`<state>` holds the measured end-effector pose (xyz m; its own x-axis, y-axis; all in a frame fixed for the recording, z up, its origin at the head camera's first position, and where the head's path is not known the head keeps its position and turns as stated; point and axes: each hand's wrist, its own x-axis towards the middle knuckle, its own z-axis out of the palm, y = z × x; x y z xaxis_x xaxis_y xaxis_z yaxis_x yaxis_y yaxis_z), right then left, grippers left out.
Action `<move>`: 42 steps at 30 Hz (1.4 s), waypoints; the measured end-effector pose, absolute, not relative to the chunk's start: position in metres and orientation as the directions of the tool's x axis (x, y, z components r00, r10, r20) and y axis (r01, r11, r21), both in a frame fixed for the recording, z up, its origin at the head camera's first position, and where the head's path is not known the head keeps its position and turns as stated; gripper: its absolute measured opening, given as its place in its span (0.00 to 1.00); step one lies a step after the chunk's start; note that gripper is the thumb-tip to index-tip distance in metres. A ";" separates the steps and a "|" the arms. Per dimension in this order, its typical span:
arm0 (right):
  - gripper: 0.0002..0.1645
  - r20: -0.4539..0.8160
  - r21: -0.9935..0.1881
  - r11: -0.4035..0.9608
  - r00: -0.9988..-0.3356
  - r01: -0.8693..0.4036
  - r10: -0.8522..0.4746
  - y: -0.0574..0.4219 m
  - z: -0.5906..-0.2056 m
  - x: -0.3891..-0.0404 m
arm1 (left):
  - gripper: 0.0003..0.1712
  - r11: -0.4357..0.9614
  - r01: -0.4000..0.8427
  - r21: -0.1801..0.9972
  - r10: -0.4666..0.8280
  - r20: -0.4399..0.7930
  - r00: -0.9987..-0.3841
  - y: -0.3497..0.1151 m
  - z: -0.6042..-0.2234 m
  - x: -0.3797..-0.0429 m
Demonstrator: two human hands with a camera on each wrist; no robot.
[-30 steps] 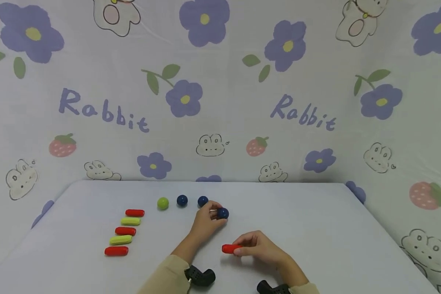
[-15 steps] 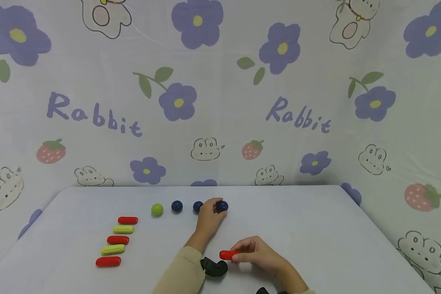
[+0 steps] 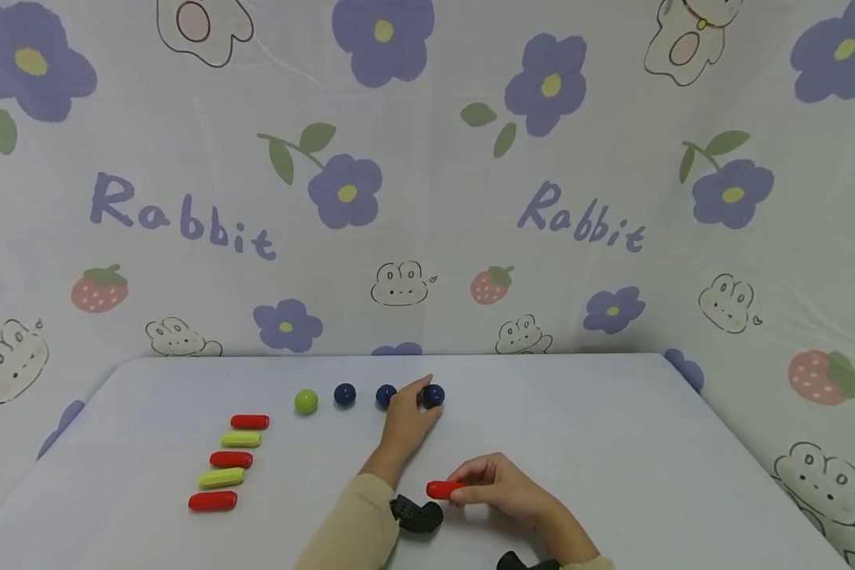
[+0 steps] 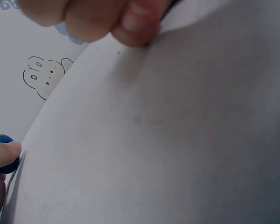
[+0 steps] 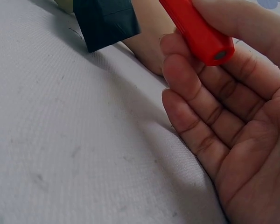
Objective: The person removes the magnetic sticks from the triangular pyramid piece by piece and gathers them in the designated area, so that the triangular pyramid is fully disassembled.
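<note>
In the head view my left hand [image 3: 408, 417] reaches to the far part of the table, thumb and forefinger on a dark blue ball [image 3: 434, 396]. That blue ball [image 4: 5, 157] shows at the left edge of the left wrist view, against a fingertip. Nearer the front, my right hand [image 3: 502, 489] pinches a red magnetic rod [image 3: 442, 490] between thumb and fingers. A round grey inset marks the end of the red rod [image 5: 210, 42] in the right wrist view; the other fingers curl loosely below it.
Left of my left hand, a green ball [image 3: 306, 401] and two more blue balls [image 3: 345, 395] line up with the held one. Further left, red rods [image 3: 212, 501] and yellow-green rods [image 3: 222, 477] lie in a slanted column on the white table [image 3: 634, 459]. A patterned cloth [image 3: 427, 158] hangs behind.
My left hand has carried the blue ball away from me, to the right end of the ball row. My right hand keeps its hold on the red rod. The head view has shifted slightly.
</note>
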<state>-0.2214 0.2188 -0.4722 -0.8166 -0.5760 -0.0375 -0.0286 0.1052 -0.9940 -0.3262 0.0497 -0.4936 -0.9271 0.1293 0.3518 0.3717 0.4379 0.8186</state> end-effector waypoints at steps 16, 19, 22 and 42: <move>0.21 -0.058 -0.978 0.203 -0.863 -0.053 -0.502 0.217 -0.463 -0.222 | 0.21 0.336 0.314 0.888 0.291 0.220 -0.931 -0.003 -0.486 -0.235; 0.19 -0.071 -0.975 0.219 -0.864 -0.047 -0.498 0.214 -0.465 -0.221 | 0.20 0.277 0.243 0.930 0.336 0.143 -0.931 -0.021 -0.485 -0.217; 0.18 -0.074 -0.972 0.230 -0.853 -0.055 -0.516 0.208 -0.467 -0.220 | 0.21 0.266 0.175 0.948 0.359 0.071 -0.931 -0.034 -0.484 -0.204; 0.15 -0.017 -0.951 0.259 -0.809 -0.168 -0.588 0.162 -0.464 -0.204 | 0.16 0.250 0.216 0.944 0.395 0.104 -0.913 -0.052 -0.480 -0.182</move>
<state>-0.2043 0.1620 -0.4637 -0.8090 -0.5875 -0.0172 -0.1681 0.2592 -0.9511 -0.1825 -0.0522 -0.4795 -0.9126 0.3954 0.1039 0.2158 0.2500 0.9439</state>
